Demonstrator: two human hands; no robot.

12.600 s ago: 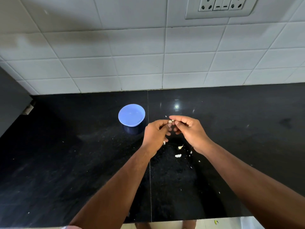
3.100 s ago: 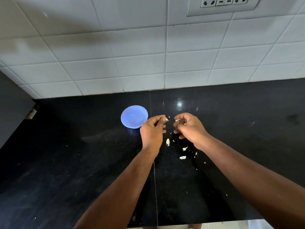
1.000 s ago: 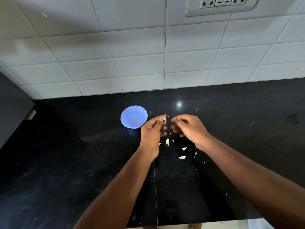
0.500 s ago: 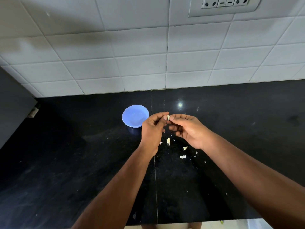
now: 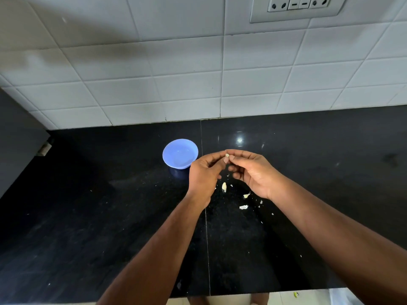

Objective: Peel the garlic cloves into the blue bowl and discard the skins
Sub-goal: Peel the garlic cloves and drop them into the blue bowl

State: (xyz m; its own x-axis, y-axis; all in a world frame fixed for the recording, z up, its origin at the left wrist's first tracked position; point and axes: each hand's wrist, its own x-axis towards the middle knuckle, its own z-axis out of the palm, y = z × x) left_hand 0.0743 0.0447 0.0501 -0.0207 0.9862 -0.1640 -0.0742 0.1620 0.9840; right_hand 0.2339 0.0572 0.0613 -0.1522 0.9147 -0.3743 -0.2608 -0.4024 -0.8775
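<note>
Head view, looking down on a black countertop [image 5: 88,216] backed by a white tiled wall [image 5: 176,73]. Both hands meet above the counter near frame centre: the left hand [image 5: 203,172] and the right hand [image 5: 253,170] each have thumb and curled fingers closed on one small pale garlic clove [image 5: 227,155], pinched between their fingertips. The blue bowl [image 5: 180,153] stands upright on the counter at about 9 o'clock from the clove, just beside the left hand; whether it holds anything cannot be told. Below the hands, at roughly 6 o'clock from the clove, a larger pale piece [image 5: 224,186] lies on the counter; whether it is clove or skin is unclear. Loose garlic skins [image 5: 243,207] and small flecks are scattered toward 5 o'clock, under the right wrist. A switch-and-socket plate [image 5: 297,6] sits on the wall at 1 o'clock.
</note>
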